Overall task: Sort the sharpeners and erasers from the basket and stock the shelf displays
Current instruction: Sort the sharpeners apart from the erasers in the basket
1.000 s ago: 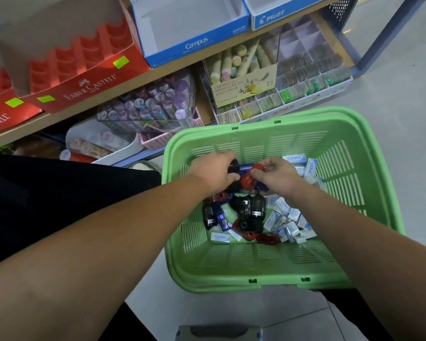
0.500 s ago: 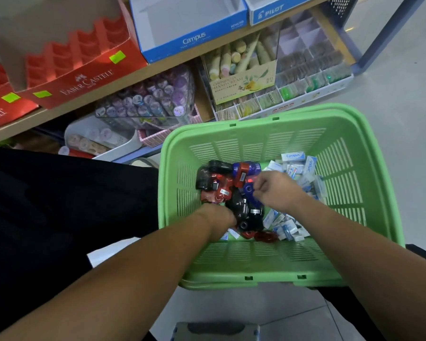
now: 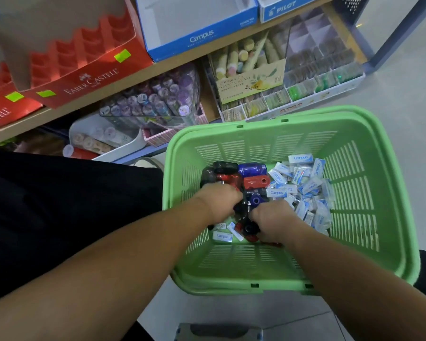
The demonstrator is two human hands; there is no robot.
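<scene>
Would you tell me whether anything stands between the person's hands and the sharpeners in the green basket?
Nothing visible does. The left hand and right hand are both down on the sharpeners in the green basket. The Campus erasers lie mostly to the right, beside that pile. The fingertips are hidden, so any grip is unclear.

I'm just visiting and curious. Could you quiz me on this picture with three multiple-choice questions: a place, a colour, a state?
1. Where in the basket do most erasers lie? A. right side B. left side C. outside it
2. What colour is the basket? A. red B. blue C. green
3. The blue Campus display box on the shelf is: A. full B. empty C. lidded
Answers: 1 A: they pile right of the sharpeners. 2 C: rim and walls are green. 3 B: only its bare inside shows.
</scene>
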